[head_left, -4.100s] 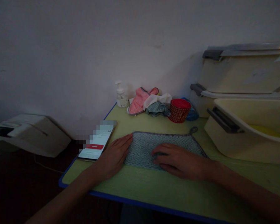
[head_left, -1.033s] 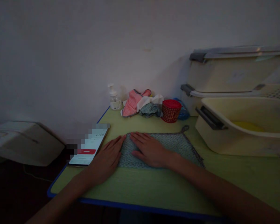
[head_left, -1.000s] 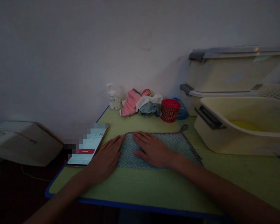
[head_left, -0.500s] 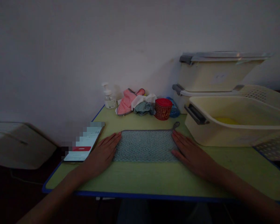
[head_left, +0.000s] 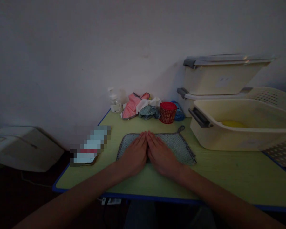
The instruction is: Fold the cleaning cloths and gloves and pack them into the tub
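Note:
A grey-green knitted cloth [head_left: 178, 147] with a dark edge and a hanging loop lies flat on the green table [head_left: 219, 178]. My left hand [head_left: 134, 155] rests palm down on the middle of the cloth, fingers stretched out. My right hand [head_left: 160, 156] lies flat right beside it, fingers straight, the two hands touching along their inner edges. Neither hand holds anything.
A phone [head_left: 90, 147] lies at the table's left edge. At the back stand a pump bottle [head_left: 114, 102], a pink cloth [head_left: 131, 106], other crumpled cloths [head_left: 148, 109] and a red cup [head_left: 168, 112]. Cream plastic bins [head_left: 228, 127] fill the right side. A white box [head_left: 21, 148] sits low at left.
Both hands slid inward from the cloth's left and right edges to meet at its middle. Before that the right hand had swept across the cloth from left to right.

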The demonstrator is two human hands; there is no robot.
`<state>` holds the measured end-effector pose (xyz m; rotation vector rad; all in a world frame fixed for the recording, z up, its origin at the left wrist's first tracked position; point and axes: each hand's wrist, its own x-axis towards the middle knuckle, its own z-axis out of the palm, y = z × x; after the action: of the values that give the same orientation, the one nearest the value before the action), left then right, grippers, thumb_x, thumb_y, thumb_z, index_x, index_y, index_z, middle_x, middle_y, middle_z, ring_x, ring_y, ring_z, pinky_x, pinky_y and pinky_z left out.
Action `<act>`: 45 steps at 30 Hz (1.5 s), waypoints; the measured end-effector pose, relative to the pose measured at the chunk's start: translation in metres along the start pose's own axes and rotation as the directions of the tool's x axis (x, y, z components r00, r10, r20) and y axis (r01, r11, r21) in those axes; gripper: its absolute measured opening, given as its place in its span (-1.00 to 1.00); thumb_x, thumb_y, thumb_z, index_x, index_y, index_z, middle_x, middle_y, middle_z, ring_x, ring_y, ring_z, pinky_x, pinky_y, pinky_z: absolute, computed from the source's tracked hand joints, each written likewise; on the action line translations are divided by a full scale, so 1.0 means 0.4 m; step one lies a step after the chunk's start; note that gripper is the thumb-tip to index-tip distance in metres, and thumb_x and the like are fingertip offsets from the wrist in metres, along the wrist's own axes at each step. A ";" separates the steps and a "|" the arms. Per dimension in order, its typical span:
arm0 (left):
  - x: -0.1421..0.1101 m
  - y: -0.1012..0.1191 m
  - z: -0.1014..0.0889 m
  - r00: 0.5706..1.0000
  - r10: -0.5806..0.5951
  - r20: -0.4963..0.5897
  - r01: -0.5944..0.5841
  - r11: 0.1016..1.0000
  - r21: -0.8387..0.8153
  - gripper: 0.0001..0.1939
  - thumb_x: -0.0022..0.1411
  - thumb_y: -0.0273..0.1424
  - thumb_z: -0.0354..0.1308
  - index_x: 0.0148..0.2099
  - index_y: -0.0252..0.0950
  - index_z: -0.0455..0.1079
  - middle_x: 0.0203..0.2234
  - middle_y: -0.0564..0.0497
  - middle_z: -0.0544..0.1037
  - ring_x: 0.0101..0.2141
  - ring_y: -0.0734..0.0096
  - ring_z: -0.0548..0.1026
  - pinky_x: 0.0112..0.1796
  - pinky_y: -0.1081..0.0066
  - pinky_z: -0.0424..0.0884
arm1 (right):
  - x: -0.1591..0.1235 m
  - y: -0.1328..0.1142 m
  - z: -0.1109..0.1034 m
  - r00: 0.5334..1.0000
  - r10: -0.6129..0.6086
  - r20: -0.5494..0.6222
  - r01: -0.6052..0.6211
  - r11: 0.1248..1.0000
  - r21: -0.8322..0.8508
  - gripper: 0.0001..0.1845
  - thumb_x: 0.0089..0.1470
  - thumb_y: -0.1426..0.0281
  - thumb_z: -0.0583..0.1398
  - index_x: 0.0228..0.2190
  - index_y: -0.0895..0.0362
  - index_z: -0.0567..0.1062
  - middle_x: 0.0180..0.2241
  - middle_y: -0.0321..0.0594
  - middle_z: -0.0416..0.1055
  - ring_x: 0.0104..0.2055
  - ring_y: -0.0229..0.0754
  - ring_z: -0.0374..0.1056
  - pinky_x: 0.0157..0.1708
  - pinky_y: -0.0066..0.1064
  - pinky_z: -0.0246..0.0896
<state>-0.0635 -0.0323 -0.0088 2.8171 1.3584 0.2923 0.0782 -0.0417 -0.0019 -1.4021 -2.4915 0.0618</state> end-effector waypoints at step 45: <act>-0.092 -0.141 -0.024 0.984 0.032 0.173 -0.031 1.000 -0.006 -0.32 0.29 -0.09 -0.19 0.31 -0.36 -0.20 0.28 -0.17 -0.15 0.26 0.18 -0.14 0.19 0.18 -0.04 | -0.274 0.133 -0.090 0.981 0.003 0.192 -0.012 0.999 0.047 -0.40 0.19 0.17 -0.04 0.17 0.21 0.13 0.24 -0.06 -0.08 0.25 -0.04 -0.10 0.19 -0.07 -0.09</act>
<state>-0.1315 -0.0264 -0.0101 2.7863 1.2778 0.0471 0.1856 -0.1097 -0.0010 -1.4480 -2.6196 0.2691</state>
